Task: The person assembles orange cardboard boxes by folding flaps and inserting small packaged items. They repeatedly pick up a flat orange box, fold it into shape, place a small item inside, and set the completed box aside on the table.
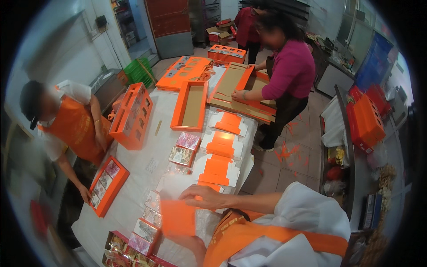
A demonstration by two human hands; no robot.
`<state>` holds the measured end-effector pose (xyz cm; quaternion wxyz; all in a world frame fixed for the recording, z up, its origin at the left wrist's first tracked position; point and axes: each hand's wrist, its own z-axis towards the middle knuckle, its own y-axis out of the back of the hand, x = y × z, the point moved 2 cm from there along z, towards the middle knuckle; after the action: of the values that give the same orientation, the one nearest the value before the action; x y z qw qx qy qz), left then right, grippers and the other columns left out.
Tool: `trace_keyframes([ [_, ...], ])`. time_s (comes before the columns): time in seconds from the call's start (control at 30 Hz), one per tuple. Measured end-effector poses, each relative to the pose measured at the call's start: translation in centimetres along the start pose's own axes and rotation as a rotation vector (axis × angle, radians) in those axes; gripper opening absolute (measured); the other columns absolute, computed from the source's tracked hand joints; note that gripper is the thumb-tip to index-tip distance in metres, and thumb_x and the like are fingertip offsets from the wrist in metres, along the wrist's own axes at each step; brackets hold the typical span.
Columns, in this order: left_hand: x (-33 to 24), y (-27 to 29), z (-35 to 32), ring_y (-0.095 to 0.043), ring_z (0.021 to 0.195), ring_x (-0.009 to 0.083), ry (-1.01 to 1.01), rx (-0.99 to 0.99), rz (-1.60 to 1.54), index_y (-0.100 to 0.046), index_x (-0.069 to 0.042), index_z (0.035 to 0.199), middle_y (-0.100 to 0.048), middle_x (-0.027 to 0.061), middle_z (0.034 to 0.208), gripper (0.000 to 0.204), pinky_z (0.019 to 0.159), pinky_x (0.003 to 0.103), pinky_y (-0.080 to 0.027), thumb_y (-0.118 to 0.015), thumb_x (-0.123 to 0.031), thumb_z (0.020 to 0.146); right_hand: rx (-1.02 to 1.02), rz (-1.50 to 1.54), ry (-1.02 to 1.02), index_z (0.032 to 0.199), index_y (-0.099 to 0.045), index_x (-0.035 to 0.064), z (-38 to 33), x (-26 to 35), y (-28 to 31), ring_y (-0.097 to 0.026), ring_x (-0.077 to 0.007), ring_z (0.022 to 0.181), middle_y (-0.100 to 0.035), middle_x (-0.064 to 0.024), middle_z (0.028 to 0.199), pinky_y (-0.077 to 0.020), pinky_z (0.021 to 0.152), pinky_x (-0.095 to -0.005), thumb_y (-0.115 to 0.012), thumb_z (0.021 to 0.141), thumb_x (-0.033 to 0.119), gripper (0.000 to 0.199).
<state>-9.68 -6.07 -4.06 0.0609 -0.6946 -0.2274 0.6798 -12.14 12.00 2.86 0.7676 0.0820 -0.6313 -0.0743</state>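
Note:
A small orange box point(178, 218), smeared by motion, is held upright over the table's near end. My right hand point(202, 198) comes in from the right with bent fingers closed at the box's upper edge. Blurred at its lower edge, my left hand point(191, 244) grips the box from below. Beside my right hand lies a row of orange-and-white unfolded cartons point(217, 169). Left of the orange box stand several small picture-printed boxes point(146, 230) in a line. More printed boxes point(181, 155) sit farther up the table.
A tray of wrapped pieces point(118, 247) is at the near left. Across the table point(133, 187), one person handles an orange tray point(109, 187) of printed boxes beside a tall orange carrier box point(132, 116). Another works at large orange cardboard trays point(231, 89). Shelves point(351, 178) stand at right.

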Motion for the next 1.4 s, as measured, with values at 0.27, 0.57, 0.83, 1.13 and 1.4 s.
trace_keyframes([
  [0.27, -2.7, -1.9, -6.3, -0.043, 0.112, 0.0218, 0.156, 0.457, 0.22, -0.032, 0.002, 0.127, -0.042, 0.0149, 0.123, 0.045, 0.096, 0.035, -0.036, -0.051, -0.009, 0.087, 0.35, 0.209, -0.296, 0.113, -0.056, 0.0018, -3.0, 0.8, 3.6, -0.057, -0.0116, 0.098, -0.063, -0.0079, 0.101, -0.0454, 0.086, -0.0257, -0.055, 0.089, 0.012, 0.026],
  [0.57, -4.7, 1.1, -4.4, -0.054, 0.096, 0.0181, -0.132, 0.509, 0.569, -0.055, -0.003, 0.116, -0.054, 0.012, 0.113, 0.035, 0.084, 0.029, -0.043, -0.058, -0.007, 0.081, 0.433, 0.54, -0.255, 0.093, -0.052, 0.0005, -4.5, -0.4, -0.3, -0.058, -0.0193, 0.099, -0.053, -0.0162, 0.118, -0.046, 0.086, -0.0304, -0.053, 0.085, 0.005, 0.01],
  [0.83, -5.7, 1.7, -5.7, -0.053, 0.092, 0.0164, -0.003, 0.262, 0.256, -0.054, -0.002, 0.086, -0.054, 0.0108, 0.103, 0.01, 0.078, 0.025, -0.042, -0.061, -0.008, 0.082, 0.161, 0.301, 0.071, 0.082, -0.051, 0.0032, -6.7, -0.4, -3.0, -0.027, -0.0286, 0.131, -0.03, -0.0196, 0.137, -0.0255, 0.105, -0.0428, -0.055, 0.083, 0.008, 0.007],
  [1.13, -5.4, 1.6, -6.3, -0.051, 0.098, 0.0208, -0.247, 0.302, 0.195, -0.047, -0.004, 0.088, -0.053, 0.0106, 0.105, 0.026, 0.088, 0.034, -0.04, -0.069, -0.003, 0.074, 0.293, 0.619, -0.031, 0.1, -0.041, 0.0047, -7.2, -0.6, -3.2, -0.045, -0.0233, 0.112, -0.048, -0.0111, 0.109, -0.0336, 0.099, -0.0378, -0.051, 0.075, -0.006, 0.029],
  [1.4, -6.9, 1.2, -6.2, -0.051, 0.1, 0.0194, -0.149, 0.339, 0.489, -0.054, -0.002, 0.1, -0.054, 0.011, 0.106, 0.025, 0.089, 0.03, -0.039, -0.062, 0.0, 0.077, 0.219, 0.491, -0.133, 0.104, -0.042, 0.0028, -7.5, 0.6, -3.2, -0.048, -0.0209, 0.107, -0.049, -0.0126, 0.11, -0.0361, 0.097, -0.0359, -0.047, 0.08, -0.005, 0.026],
])
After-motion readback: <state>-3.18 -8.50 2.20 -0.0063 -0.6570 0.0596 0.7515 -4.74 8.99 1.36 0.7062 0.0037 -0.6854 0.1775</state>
